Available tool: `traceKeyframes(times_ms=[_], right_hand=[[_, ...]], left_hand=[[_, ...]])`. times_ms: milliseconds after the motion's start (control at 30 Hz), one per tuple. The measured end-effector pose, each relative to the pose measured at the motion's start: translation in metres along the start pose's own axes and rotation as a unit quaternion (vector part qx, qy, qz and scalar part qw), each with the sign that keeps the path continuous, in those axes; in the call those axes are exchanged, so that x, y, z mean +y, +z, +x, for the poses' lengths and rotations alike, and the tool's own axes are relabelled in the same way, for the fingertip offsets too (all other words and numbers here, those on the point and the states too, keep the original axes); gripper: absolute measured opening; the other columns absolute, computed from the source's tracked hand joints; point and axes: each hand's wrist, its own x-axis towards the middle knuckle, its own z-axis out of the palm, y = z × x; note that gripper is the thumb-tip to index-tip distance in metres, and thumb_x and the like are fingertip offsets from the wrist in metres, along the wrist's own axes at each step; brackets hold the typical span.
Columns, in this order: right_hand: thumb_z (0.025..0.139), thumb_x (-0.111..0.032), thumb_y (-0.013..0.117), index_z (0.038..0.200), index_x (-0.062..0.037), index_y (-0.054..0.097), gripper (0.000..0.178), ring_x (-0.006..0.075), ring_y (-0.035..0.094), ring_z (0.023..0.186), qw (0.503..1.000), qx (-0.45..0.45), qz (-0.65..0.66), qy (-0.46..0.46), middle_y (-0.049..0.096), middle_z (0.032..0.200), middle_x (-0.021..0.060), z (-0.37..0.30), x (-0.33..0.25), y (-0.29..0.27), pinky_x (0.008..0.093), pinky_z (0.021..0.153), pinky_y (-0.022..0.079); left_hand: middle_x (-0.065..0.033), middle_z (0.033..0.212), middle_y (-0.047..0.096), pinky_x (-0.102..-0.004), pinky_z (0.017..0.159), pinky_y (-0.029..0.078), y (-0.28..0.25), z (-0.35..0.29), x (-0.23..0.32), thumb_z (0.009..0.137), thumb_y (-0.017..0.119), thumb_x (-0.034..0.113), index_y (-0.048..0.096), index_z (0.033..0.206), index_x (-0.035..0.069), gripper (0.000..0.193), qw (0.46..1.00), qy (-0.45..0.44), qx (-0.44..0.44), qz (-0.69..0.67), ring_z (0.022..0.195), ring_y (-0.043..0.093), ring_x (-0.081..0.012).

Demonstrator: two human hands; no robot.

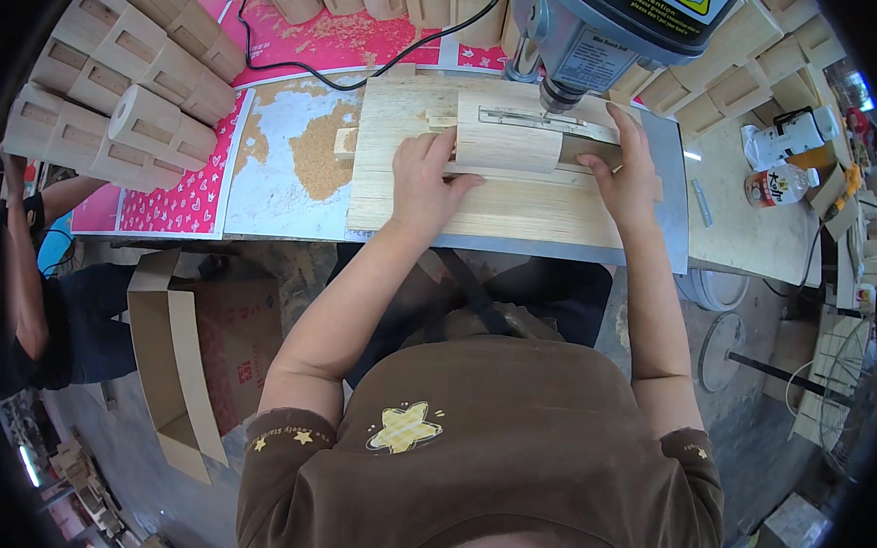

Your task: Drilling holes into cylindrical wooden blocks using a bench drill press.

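Note:
A pale wooden block (pixel 509 149) with a rounded face lies on a wooden board (pixel 491 212) under the drill press. A narrow metal strip (pixel 526 118) with a slot runs along its top side. My left hand (pixel 428 184) is closed on the block's left end, its thumb lying along the near side. At the right end, my right hand (pixel 622 174) grips with the fingers over the far corner and the thumb on the near edge, beside a darker recessed part (pixel 589 153). Just above the strip hangs the drill chuck (pixel 562 95); the bit's tip is hard to make out.
The drill press (pixel 610 35) rises at the back. Similar wooden pieces are stacked left (pixel 142 60) and right (pixel 757 62). Sawdust (pixel 325 159) and a black cable (pixel 320 81) lie on the bench. A bottle (pixel 780 185) stands right. Another person's arm (pixel 22 272) shows at left, near a cardboard box (pixel 171 359).

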Motion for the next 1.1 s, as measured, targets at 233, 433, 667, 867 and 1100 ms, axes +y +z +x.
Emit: traceKeyframes(times_ms=[233,433,667,867,1100], right_hand=[[0.079,-0.003,0.068,0.136,-0.0068,0.033,0.067,0.0214,0.041,0.126,0.967,0.054,0.249,-0.011,0.045,0.134,0.0097,0.027,-0.003,-0.025,0.0349,0.102,0.036],[0.093,-0.021,0.053,0.115,-0.0022,0.051,0.029,0.0156,0.054,0.088,0.959,0.161,0.227,-0.049,0.058,0.098,0.0077,0.158,-0.062,-0.106,0.0292,0.075,0.045],[0.092,-0.016,0.048,0.086,0.0049,0.06,0.025,0.0145,0.053,0.068,0.982,0.157,-0.097,-0.037,0.057,0.072,0.0096,0.095,-0.127,-0.122,0.0249,0.064,0.042],[0.083,-0.006,0.059,0.086,-0.0027,0.066,0.008,0.0186,0.051,0.054,0.981,0.181,0.018,-0.066,0.054,0.062,0.0077,0.006,-0.083,-0.052,0.0297,0.053,0.039],[0.081,-0.004,0.06,0.092,-0.0033,0.066,0.012,0.0214,0.055,0.071,0.964,0.231,0.067,-0.114,0.059,0.073,0.0075,0.001,-0.041,-0.015,0.032,0.066,0.04]], left_hand=[[-0.0048,0.076,0.056,-0.0384,0.076,0.039,-0.004,0.001,-0.02,0.055,0.08,0.02,0.061,0.108,0.003,0.059,0.999,0.015,-0.036,-0.02,0.077,0.051,-0.0251],[-0.0054,0.075,0.054,-0.038,0.076,0.038,0.003,0.005,-0.013,0.058,0.079,0.02,0.06,0.114,0.005,0.062,0.998,0.022,-0.05,-0.036,0.076,0.05,-0.0255],[-0.0065,0.076,0.052,-0.0388,0.075,0.038,0.0,0.0,-0.016,0.058,0.079,0.02,0.06,0.114,0.006,0.061,0.999,0.022,-0.044,-0.013,0.077,0.049,-0.0266],[-0.0069,0.076,0.052,-0.0391,0.074,0.038,-0.005,0.001,-0.02,0.058,0.079,0.021,0.06,0.114,0.006,0.061,0.999,0.025,-0.032,-0.01,0.077,0.049,-0.0271],[-0.0067,0.077,0.053,-0.039,0.074,0.038,0.008,0.003,-0.018,0.057,0.08,0.02,0.061,0.113,0.006,0.061,0.999,0.028,-0.036,-0.024,0.078,0.051,-0.027]])
